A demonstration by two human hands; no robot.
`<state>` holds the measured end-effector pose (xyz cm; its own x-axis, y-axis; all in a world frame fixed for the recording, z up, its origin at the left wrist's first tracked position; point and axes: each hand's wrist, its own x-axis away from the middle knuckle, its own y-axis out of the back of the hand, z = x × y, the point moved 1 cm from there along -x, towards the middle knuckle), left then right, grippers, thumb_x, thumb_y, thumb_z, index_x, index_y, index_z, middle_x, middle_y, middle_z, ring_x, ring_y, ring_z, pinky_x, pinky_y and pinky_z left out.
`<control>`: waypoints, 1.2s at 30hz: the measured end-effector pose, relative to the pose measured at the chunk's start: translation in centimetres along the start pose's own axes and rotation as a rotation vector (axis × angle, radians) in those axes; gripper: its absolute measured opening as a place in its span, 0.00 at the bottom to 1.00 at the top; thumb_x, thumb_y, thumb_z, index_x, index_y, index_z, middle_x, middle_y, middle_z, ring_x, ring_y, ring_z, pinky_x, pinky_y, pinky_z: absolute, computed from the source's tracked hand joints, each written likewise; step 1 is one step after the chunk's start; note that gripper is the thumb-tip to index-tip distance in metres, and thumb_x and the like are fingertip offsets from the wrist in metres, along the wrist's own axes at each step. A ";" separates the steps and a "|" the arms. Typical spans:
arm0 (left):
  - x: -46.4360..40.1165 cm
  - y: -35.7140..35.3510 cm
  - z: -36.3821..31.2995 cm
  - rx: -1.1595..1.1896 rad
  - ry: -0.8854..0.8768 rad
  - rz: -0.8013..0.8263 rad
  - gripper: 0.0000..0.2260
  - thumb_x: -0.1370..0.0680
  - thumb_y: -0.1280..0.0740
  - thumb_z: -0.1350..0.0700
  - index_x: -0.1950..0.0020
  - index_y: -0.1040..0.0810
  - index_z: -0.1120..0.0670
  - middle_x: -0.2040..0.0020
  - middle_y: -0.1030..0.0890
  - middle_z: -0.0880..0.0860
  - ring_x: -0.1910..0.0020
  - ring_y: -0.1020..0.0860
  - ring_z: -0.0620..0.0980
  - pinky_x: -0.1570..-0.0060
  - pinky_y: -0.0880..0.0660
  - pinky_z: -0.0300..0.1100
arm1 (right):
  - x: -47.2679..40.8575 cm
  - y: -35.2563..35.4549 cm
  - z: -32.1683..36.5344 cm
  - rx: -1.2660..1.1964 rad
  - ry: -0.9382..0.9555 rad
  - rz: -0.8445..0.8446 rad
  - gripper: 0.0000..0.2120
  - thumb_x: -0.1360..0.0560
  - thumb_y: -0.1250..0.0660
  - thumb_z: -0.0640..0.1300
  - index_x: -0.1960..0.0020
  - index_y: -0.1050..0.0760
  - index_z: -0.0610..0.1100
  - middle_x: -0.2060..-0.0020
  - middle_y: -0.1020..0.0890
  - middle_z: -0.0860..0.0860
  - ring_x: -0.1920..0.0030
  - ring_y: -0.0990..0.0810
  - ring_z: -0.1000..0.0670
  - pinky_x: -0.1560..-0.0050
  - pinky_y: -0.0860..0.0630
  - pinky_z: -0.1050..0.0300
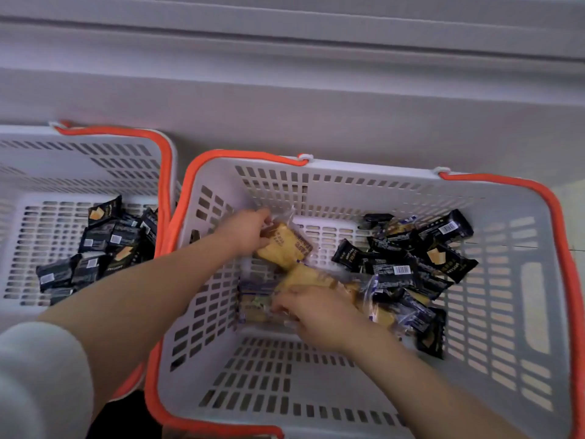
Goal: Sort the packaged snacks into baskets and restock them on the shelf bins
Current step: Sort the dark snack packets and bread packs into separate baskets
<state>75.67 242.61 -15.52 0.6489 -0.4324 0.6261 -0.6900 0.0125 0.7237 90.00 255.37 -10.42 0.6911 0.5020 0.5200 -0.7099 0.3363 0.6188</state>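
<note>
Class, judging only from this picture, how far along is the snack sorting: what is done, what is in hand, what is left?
Done: the left basket holds only black packets. In hand: the left hand grips a clear-wrapped yellow cake in the right basket; the right hand reaches among more. Left: the black packets still mixed there, and all restocking.

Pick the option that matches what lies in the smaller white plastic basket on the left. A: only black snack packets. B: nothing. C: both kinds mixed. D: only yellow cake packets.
A: the white plastic basket on the left holds only black snack packets; the clear-wrapped yellow cake packets all sit in the larger orange-rimmed basket.
</note>
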 end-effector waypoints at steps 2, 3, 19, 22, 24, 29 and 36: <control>0.8 -0.1 -0.5 0.076 -0.052 0.019 0.16 0.26 0.31 0.55 0.41 0.30 0.55 0.45 0.22 0.55 0.53 0.25 0.51 0.57 0.31 0.41 | 0.2 -0.6 -0.1 -0.026 0.032 0.199 0.16 0.28 0.37 0.38 0.41 0.26 0.49 0.45 0.22 0.48 0.47 0.24 0.46 0.55 0.29 0.55; 1.3 -0.2 -0.9 0.090 -0.095 0.030 0.16 0.26 0.30 0.55 0.41 0.30 0.54 0.46 0.22 0.54 0.54 0.26 0.50 0.58 0.31 0.40 | 0.2 -0.6 -0.1 -0.073 0.017 0.228 0.12 0.27 0.36 0.42 0.44 0.25 0.48 0.48 0.21 0.48 0.50 0.24 0.47 0.56 0.28 0.56; 2.3 -1.9 -0.3 -0.201 -0.126 -0.007 0.16 0.23 0.41 0.59 0.35 0.30 0.57 0.37 0.27 0.57 0.38 0.30 0.55 0.44 0.29 0.48 | -1.8 -2.7 -6.8 0.201 -0.232 -0.018 0.31 0.25 0.36 0.48 0.25 0.45 0.50 0.24 0.44 0.52 0.25 0.47 0.48 0.29 0.43 0.47; 0.6 -1.6 0.2 -0.564 -0.079 0.084 0.18 0.23 0.41 0.62 0.32 0.34 0.59 0.33 0.32 0.57 0.34 0.35 0.56 0.40 0.33 0.48 | -0.9 -2.8 -7.7 0.224 -0.290 -0.150 0.27 0.25 0.37 0.37 0.29 0.39 0.49 0.27 0.39 0.52 0.27 0.42 0.48 0.32 0.38 0.50; -0.1 -1.9 0.1 -0.702 -0.100 0.108 0.18 0.23 0.42 0.62 0.32 0.35 0.59 0.34 0.31 0.58 0.34 0.35 0.56 0.38 0.35 0.48 | -0.3 -3.0 -8.3 0.192 -0.332 -0.179 0.27 0.25 0.38 0.37 0.28 0.40 0.49 0.26 0.40 0.52 0.28 0.40 0.48 0.32 0.38 0.50; -0.7 -2.3 -0.5 -0.820 -0.065 0.076 0.19 0.24 0.40 0.62 0.33 0.35 0.61 0.36 0.29 0.60 0.36 0.34 0.58 0.37 0.38 0.49 | 0.6 -3.5 -8.6 0.058 -0.326 -0.128 0.34 0.26 0.36 0.47 0.24 0.47 0.50 0.24 0.48 0.51 0.26 0.45 0.48 0.28 0.41 0.48; 2.3 -1.4 -2.0 0.118 0.060 -0.122 0.16 0.25 0.34 0.54 0.39 0.28 0.58 0.46 0.23 0.53 0.47 0.26 0.51 0.50 0.28 0.41 | -0.2 -0.9 -5.5 -0.571 -0.441 -0.620 0.14 0.23 0.38 0.52 0.40 0.26 0.47 0.43 0.23 0.53 0.44 0.25 0.53 0.46 0.29 0.62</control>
<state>78.79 243.37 -14.55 0.7454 -0.3695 0.5548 -0.6357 -0.1437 0.7585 89.75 259.36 -14.29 0.8730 -0.2037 0.4432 -0.0777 0.8390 0.5386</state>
